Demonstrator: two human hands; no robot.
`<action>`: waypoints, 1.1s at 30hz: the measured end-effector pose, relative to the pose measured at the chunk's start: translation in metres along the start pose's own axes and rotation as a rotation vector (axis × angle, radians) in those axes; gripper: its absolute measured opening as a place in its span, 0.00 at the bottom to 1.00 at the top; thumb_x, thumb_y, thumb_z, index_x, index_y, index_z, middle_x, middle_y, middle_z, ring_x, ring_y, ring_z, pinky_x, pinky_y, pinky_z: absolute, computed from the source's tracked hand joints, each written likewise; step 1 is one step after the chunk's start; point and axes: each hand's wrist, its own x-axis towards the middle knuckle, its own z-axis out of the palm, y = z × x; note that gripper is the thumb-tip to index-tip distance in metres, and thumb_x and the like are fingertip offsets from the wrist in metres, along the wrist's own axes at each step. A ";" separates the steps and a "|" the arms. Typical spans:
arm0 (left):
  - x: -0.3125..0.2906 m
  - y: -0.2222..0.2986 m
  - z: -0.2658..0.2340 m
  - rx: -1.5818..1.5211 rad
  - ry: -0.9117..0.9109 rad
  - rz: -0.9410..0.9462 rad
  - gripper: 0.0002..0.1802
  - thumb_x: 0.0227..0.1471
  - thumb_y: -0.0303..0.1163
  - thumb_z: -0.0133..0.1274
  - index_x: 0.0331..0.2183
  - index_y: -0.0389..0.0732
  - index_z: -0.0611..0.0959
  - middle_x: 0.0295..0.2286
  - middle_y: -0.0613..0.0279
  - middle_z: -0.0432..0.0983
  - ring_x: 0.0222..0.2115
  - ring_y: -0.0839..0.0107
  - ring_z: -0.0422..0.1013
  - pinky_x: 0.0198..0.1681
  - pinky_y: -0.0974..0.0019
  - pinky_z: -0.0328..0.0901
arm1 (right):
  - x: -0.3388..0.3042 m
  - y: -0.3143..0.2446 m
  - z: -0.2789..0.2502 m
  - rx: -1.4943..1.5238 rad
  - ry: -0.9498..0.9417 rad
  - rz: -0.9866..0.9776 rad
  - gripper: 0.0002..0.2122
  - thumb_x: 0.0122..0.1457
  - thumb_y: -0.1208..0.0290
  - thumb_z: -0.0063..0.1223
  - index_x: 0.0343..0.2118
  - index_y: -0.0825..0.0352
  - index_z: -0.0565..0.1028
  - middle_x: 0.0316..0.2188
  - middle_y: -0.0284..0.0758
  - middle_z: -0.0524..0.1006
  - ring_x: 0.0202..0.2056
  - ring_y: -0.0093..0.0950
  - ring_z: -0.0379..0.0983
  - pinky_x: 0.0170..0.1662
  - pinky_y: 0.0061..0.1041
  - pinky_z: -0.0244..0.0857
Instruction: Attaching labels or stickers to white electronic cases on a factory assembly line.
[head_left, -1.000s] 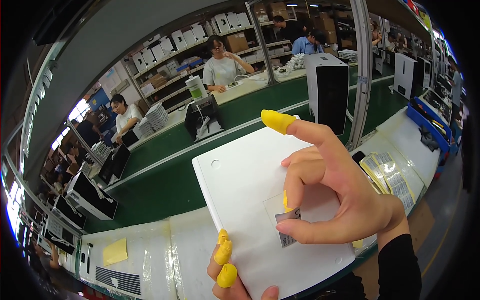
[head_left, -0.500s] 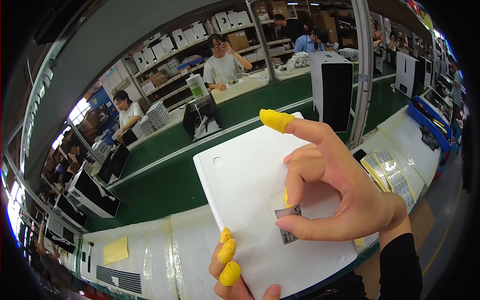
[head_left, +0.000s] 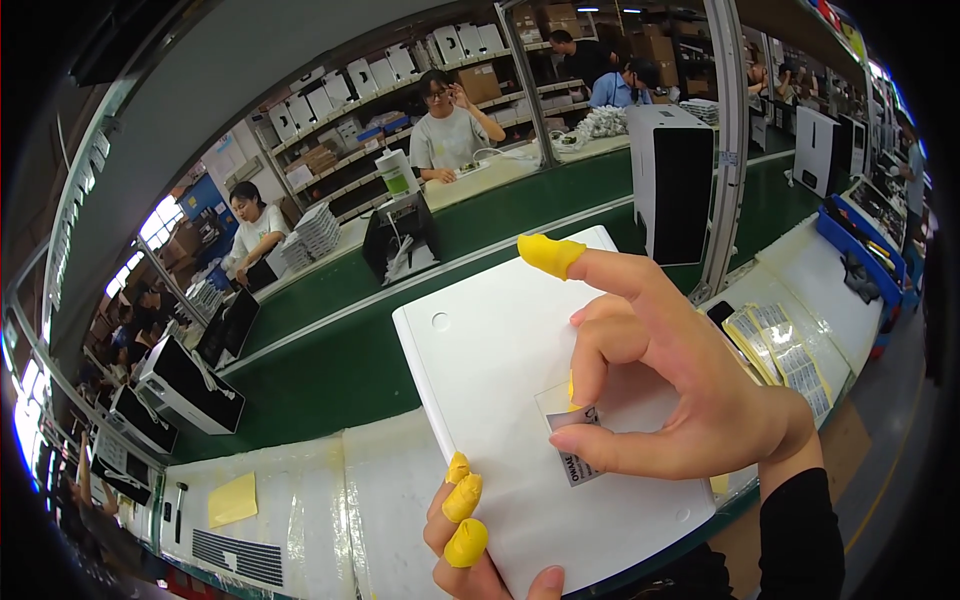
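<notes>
A flat white appliance casing [head_left: 500, 370] fills the middle, tilted up in front of me. Its lower left edge is gripped by my left hand [head_left: 462, 535], whose fingertips wear yellow finger cots and whose thumb lies on the white face. My right hand [head_left: 690, 380] pinches a small silver-grey printed label [head_left: 577, 462] between thumb and a bent finger. The label is against or just over a faint rectangular outline on the casing; I cannot tell how much of it touches. The right index finger, capped in yellow, stretches away toward the casing's far edge.
Behind the casing runs a green conveyor [head_left: 320, 375] carrying black-and-white machines [head_left: 672, 185]. On my bench lie label sheets [head_left: 775, 345], a yellow sheet [head_left: 233, 500], a black striped strip [head_left: 238, 558] and a blue tray [head_left: 858, 245]. A metal post [head_left: 728, 150] stands right; people work across the belt.
The casing and my left hand have shifted slightly right in view. My right hand keeps its pinch on the label, its index fingertip a little lower.
</notes>
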 end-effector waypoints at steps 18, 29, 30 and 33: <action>0.007 0.005 0.002 -0.237 -0.009 -0.032 0.41 0.39 0.31 0.53 0.56 0.36 0.60 0.55 0.36 0.57 0.57 0.38 0.54 0.60 0.42 0.47 | -0.002 -0.015 0.000 -0.667 -0.048 -0.279 0.15 0.42 0.63 0.65 0.33 0.62 0.76 0.36 0.34 0.76 0.41 0.37 0.71 0.53 0.46 0.60; 0.015 -0.008 -0.001 -0.426 -0.011 0.215 0.37 0.40 0.24 0.46 0.56 0.34 0.61 0.57 0.35 0.52 0.60 0.36 0.45 0.59 0.30 0.23 | 0.021 0.013 -0.004 -0.486 0.019 0.017 0.27 0.50 0.69 0.54 0.56 0.68 0.64 0.57 0.44 0.62 0.59 0.40 0.58 0.62 0.34 0.48; 0.014 -0.009 -0.003 -0.413 -0.027 0.215 0.37 0.41 0.25 0.46 0.56 0.34 0.61 0.57 0.35 0.51 0.60 0.37 0.45 0.60 0.30 0.24 | 0.021 0.017 -0.001 -0.466 -0.003 -0.005 0.27 0.50 0.69 0.54 0.56 0.68 0.64 0.57 0.44 0.62 0.59 0.40 0.58 0.62 0.34 0.48; 0.008 -0.007 -0.007 -0.389 -0.036 0.218 0.36 0.42 0.26 0.45 0.56 0.33 0.61 0.58 0.35 0.51 0.61 0.37 0.45 0.60 0.31 0.25 | 0.020 0.027 -0.002 -0.502 -0.062 0.004 0.46 0.42 0.43 0.57 0.62 0.64 0.55 0.61 0.44 0.55 0.59 0.39 0.59 0.60 0.37 0.54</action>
